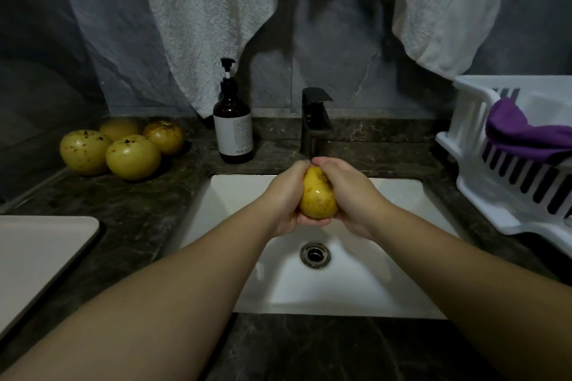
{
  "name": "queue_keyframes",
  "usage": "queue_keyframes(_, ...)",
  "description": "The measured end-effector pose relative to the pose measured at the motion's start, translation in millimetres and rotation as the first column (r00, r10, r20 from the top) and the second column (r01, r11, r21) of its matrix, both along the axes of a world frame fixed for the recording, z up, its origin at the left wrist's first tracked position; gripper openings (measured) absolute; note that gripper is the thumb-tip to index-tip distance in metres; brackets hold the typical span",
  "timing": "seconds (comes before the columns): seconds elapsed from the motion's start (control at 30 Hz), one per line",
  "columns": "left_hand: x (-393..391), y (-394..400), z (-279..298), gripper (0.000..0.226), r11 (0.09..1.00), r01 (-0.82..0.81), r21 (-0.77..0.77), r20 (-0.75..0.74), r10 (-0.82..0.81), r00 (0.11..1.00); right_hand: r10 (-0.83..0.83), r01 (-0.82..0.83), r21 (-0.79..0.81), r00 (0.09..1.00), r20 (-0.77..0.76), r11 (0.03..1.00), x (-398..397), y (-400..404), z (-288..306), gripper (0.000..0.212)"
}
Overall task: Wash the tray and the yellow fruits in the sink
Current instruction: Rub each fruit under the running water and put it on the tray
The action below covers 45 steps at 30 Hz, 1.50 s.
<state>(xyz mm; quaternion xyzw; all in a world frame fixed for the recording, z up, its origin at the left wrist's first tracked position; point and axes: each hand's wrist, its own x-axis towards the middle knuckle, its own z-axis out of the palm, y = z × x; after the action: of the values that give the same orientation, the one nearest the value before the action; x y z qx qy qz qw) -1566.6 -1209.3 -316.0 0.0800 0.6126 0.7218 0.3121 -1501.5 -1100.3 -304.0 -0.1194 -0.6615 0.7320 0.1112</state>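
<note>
Both hands' fingers (332, 168) clasp the fruit (318, 195) between them, long axis upright, just below the tap (315, 120)

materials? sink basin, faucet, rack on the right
Sink basin: glossy white, probably ceramic, with soft reflections.
Faucet: matte black, likely coated metal, with sharp square edges.
Rack: white moulded plastic, slotted walls.
</note>
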Motion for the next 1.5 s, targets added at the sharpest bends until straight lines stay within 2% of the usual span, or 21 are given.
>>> queue_keyframes(0.07,-1,-1,-1,0.032,1.000,-0.002,0.005,-0.010,0.002,1.000,0.085,-0.084,0.111,0.996,-0.004,0.990,1,1,-3,0.015)
queue_keyframes(0.17,-3,-6,1,0.033,1.000,-0.013,0.025,0.017,0.012,1.000,0.184,-0.186,-0.047,0.982,-0.032,0.981,4,5,-2,0.020)
queue_keyframes(0.23,-2,-6,3,0.033,1.000,-0.010,0.028,0.030,0.009,1.000,0.155,-0.158,-0.097,0.987,-0.038,0.983,3,3,1,0.022)
queue_keyframes(0.33,0,-3,3,0.036,1.000,-0.009,0.019,0.039,0.009,0.999,0.059,-0.059,0.022,0.998,-0.003,0.998,1,-1,1,0.020)
queue_keyframes(0.4,-1,-3,3,0.038,0.999,-0.016,0.032,0.044,0.015,0.999,0.103,-0.103,0.029,0.994,-0.022,0.994,1,1,0,0.017)
queue_keyframes(0.47,-2,-5,4,0.038,0.999,-0.023,0.049,0.059,0.020,0.998,0.188,-0.192,-0.075,0.981,-0.056,0.978,3,5,1,0.022)
queue_keyframes(0.53,-1,-6,5,0.038,0.998,-0.024,0.055,0.093,0.018,0.996,0.199,-0.205,-0.151,0.979,-0.053,0.967,5,7,4,0.023)
queue_keyframes(0.57,1,-5,5,0.040,0.998,-0.021,0.057,0.112,0.015,0.994,0.163,-0.165,-0.103,0.986,-0.030,0.981,5,7,4,0.024)
queue_keyframes(0.63,3,-2,5,0.046,0.997,-0.011,0.071,0.142,0.001,0.990,0.067,-0.067,0.129,0.998,0.011,0.989,3,5,3,0.023)
queue_keyframes(0.7,3,-1,5,0.051,0.993,0.011,0.117,0.162,-0.030,0.986,0.066,-0.055,0.372,0.998,-0.018,0.927,2,6,-1,0.025)
queue_keyframes(0.8,1,-5,9,0.056,0.982,-0.001,0.190,0.204,-0.039,0.978,0.180,-0.123,0.728,0.984,-0.001,0.675,2,15,-8,0.084)
queue_keyframes(0.83,1,-7,11,0.057,0.980,0.000,0.200,0.214,-0.043,0.976,0.187,-0.114,0.780,0.982,-0.004,0.616,2,16,-8,0.094)
queue_keyframes(0.9,0,-10,13,0.060,0.981,0.018,0.195,0.222,-0.062,0.973,0.157,-0.045,0.818,0.986,-0.056,0.573,0,20,-9,0.097)
queue_keyframes(0.97,0,-12,14,0.063,0.983,0.038,0.180,0.226,-0.079,0.971,0.102,-0.009,0.806,0.993,-0.063,0.592,0,24,-7,0.096)
queue_keyframes(1.1,0,-13,13,0.062,0.989,0.068,0.134,0.222,-0.097,0.970,0.085,-0.023,0.705,0.995,-0.053,0.709,4,30,-4,0.087)
queue_keyframes(1.23,1,-10,12,0.060,0.988,0.124,0.094,0.190,-0.140,0.972,0.024,0.037,0.597,0.995,-0.094,0.801,1,30,-6,0.054)
queue_keyframes(1.33,6,-9,11,0.062,0.970,0.222,0.096,0.180,-0.236,0.955,-0.002,0.051,0.515,0.995,-0.096,0.855,-3,29,-6,0.025)
queue_keyframes(1.5,9,-6,6,0.068,0.958,0.284,0.045,0.133,-0.288,0.948,-0.039,0.043,0.363,0.999,-0.018,0.931,-6,26,-1,0.029)
